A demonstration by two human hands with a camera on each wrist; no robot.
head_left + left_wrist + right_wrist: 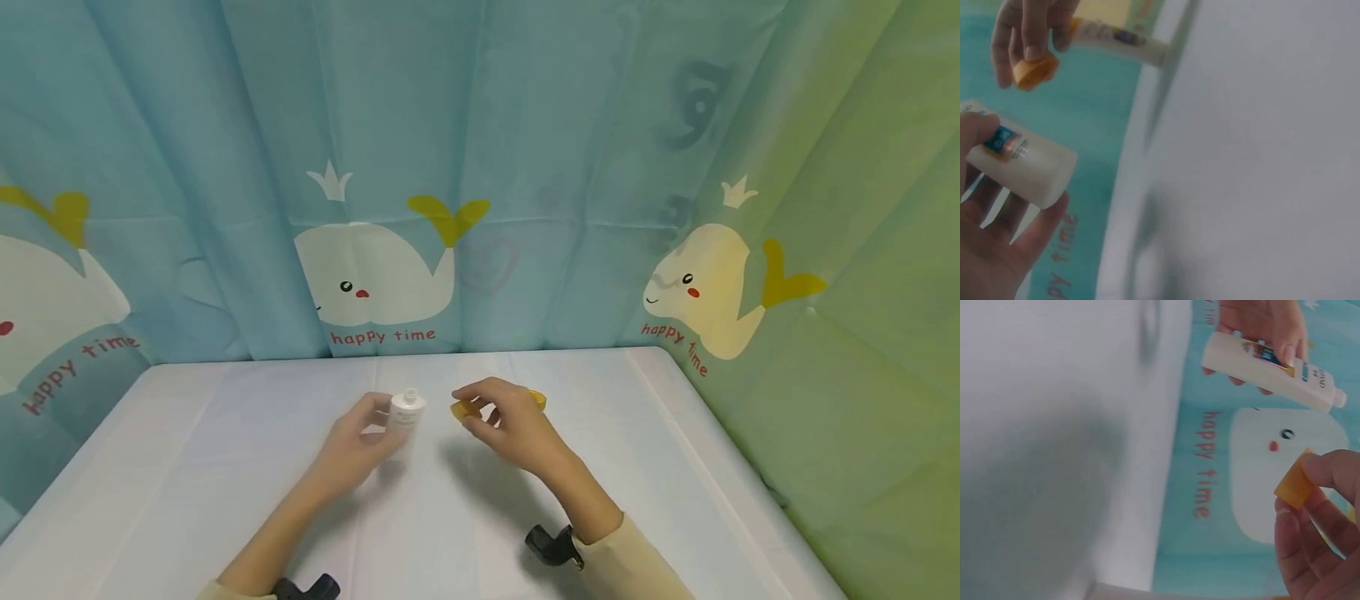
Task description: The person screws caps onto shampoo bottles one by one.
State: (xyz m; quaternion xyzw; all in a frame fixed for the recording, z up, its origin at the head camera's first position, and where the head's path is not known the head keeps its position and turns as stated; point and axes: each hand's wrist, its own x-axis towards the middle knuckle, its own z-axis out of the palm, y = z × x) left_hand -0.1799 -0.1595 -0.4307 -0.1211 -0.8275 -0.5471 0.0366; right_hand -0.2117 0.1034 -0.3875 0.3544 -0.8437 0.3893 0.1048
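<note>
My left hand grips a white plastic bottle upright, its narrow spout bare at the top. In the left wrist view the thumb lies across the bottle by its blue label. To the right, my right hand pinches a yellow-orange cap between thumb and fingers, apart from the bottle. The right wrist view shows this cap up close, with the bottle's small round tip beyond it.
Behind my right hand stands a second white bottle with an orange cap, mostly hidden in the head view. A white cloth covers the table. A blue-green curtain with whale prints hangs along the table's far edge and right side.
</note>
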